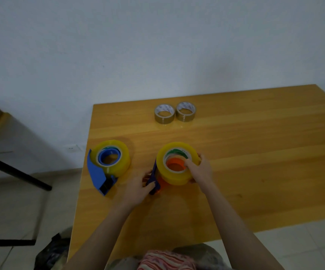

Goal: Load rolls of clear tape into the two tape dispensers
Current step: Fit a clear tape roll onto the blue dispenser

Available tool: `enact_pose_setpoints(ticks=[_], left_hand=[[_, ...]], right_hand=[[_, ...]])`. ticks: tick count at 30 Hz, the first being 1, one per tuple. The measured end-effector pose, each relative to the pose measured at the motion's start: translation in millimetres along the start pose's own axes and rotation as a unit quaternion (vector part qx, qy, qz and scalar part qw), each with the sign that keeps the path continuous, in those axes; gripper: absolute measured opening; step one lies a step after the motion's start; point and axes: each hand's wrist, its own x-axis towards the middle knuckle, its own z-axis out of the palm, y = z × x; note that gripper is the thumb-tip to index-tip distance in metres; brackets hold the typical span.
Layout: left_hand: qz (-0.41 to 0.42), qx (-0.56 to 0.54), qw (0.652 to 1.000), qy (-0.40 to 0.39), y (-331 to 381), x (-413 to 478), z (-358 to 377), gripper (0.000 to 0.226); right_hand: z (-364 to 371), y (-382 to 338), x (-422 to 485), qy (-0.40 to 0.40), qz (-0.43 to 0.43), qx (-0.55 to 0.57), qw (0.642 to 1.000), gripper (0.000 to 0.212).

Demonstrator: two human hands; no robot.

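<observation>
Yellowish clear tape roll (177, 163) sat on the orange-hubbed dispenser (158, 183) mid-table (255, 172), right hand (198, 168) gripping the roll, left hand (138, 189) grasping the dispenser's handle; blue dispenser (99, 176) stood loaded at left.

No text, brand, number or sign can be read anywhere in the view. The two small brown tape rolls (175, 112) near the far edge of the desk (255, 152) carry dark printing on the white inside of their cores, but it is too small and blurred to make out. The clear tape roll on the orange dispenser (175, 163) shows a green and white printed band on its inner core, and the clear tape roll on the blue dispenser (111, 157) near the left edge shows a similar green strip; neither gives legible letters.
</observation>
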Motion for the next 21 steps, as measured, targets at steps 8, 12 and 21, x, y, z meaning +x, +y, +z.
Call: enact_pose_setpoints(ticks=[8, 12, 21], left_hand=[[-0.004, -0.014, 1.0, 0.012, 0.1, 0.7, 1.0, 0.047], [-0.019, -0.018, 1.0, 0.011, -1.8, 4.3, 1.0, 0.048], [-0.023, -0.022, 0.999, -0.001, -3.5, 9.4, 1.8, 0.05]], right_hand=[[-3.2, -0.3, 5.5, -0.024, -0.006, -0.066, 0.997, 0.037], [-3.1, -2.2, 6.9, -0.051, -0.038, -0.13, 0.99, 0.022], [-1.2, 2.7, 20.8, -0.05, -0.044, -0.156, 0.986, 0.053]])
